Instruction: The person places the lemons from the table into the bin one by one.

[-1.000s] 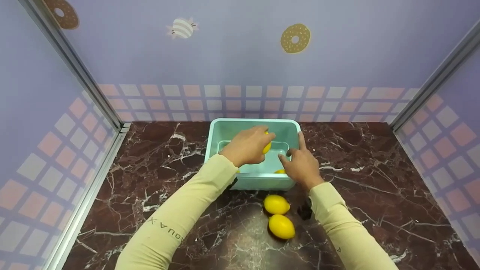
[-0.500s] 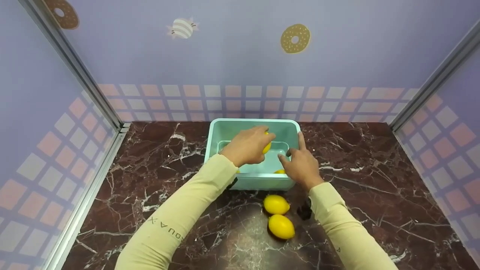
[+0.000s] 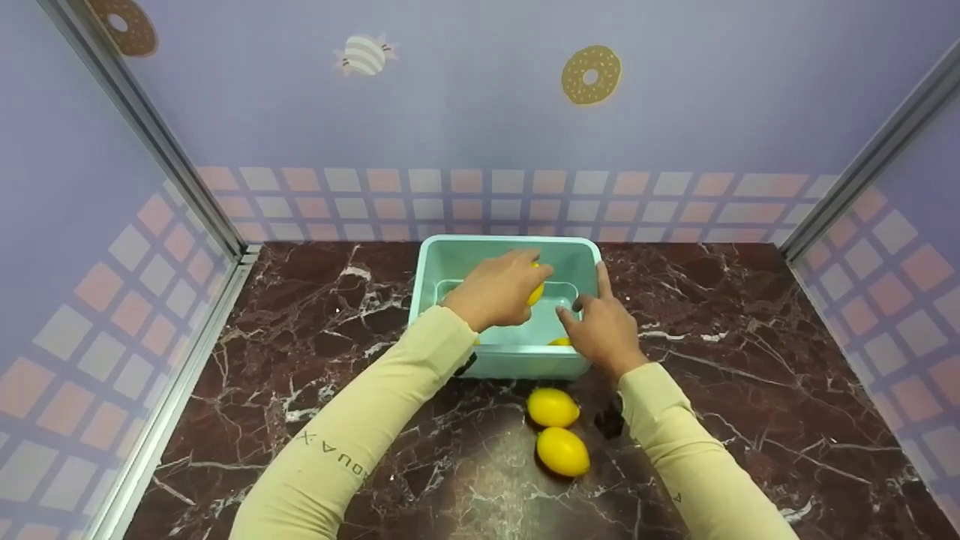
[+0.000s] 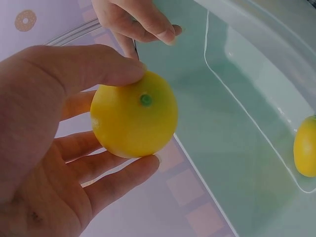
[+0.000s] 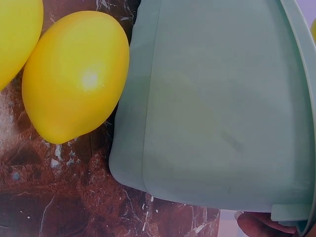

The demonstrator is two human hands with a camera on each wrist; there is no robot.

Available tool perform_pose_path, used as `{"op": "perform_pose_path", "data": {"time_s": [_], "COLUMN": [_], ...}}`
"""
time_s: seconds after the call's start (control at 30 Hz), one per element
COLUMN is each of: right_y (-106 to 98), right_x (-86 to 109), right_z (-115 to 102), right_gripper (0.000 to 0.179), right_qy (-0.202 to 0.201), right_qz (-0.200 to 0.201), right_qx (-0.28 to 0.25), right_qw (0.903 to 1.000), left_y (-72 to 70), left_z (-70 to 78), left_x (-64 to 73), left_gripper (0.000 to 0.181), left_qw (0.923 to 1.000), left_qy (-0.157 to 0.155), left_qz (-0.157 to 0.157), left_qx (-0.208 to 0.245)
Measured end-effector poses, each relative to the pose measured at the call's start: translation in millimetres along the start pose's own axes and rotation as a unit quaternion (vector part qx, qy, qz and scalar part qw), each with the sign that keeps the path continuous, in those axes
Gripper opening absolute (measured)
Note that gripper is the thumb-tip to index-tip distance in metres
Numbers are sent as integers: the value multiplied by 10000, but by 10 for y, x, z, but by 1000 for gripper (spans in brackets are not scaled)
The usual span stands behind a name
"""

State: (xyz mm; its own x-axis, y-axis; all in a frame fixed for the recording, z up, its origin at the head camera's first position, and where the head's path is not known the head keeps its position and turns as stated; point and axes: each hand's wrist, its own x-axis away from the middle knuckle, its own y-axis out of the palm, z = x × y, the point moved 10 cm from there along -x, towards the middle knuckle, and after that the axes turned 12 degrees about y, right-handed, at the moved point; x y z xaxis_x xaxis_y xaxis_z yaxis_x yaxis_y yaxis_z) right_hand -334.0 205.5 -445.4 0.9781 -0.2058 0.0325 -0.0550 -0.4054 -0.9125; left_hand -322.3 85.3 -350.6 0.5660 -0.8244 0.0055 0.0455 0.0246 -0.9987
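Note:
My left hand [image 3: 499, 291] holds a yellow lemon [image 4: 133, 116] over the inside of a pale green plastic bin [image 3: 510, 361]. In the left wrist view the thumb lies on top of the fruit and the fingers are beneath, its green stem end facing the camera. My right hand [image 3: 604, 330] grips the bin's right wall near the front corner, index finger along the rim and thumb on the inner side. Another lemon [image 4: 307, 148] lies inside the bin, mostly hidden behind the front wall in the head view.
Two lemons, a nearer one [image 3: 562, 452] and a farther one [image 3: 553, 408], lie side by side on the dark red marbled table [image 3: 315, 465] before the bin. The patterned back wall [image 3: 495, 135] stands close behind the bin, with side panels left and right.

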Motion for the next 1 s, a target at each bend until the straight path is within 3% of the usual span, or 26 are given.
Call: {"op": "perform_pose_path", "data": {"time_s": [0.57, 1.0], "right_y": [-8, 1], "right_x": [-1, -16], "right_z": [-11, 2], "right_gripper": [50, 50], "right_qy": [-64, 6], "right_qz": [29, -28], "right_qx": [-44, -10], "right_qw": [10000, 10000], "left_y": [-28, 33], "left_z": [14, 39], "left_x": [24, 79], "left_gripper": [42, 44], "left_qw": [10000, 9999], "left_qy": [71, 68], "left_qz": [38, -56], "left_qx": [-54, -83]}}
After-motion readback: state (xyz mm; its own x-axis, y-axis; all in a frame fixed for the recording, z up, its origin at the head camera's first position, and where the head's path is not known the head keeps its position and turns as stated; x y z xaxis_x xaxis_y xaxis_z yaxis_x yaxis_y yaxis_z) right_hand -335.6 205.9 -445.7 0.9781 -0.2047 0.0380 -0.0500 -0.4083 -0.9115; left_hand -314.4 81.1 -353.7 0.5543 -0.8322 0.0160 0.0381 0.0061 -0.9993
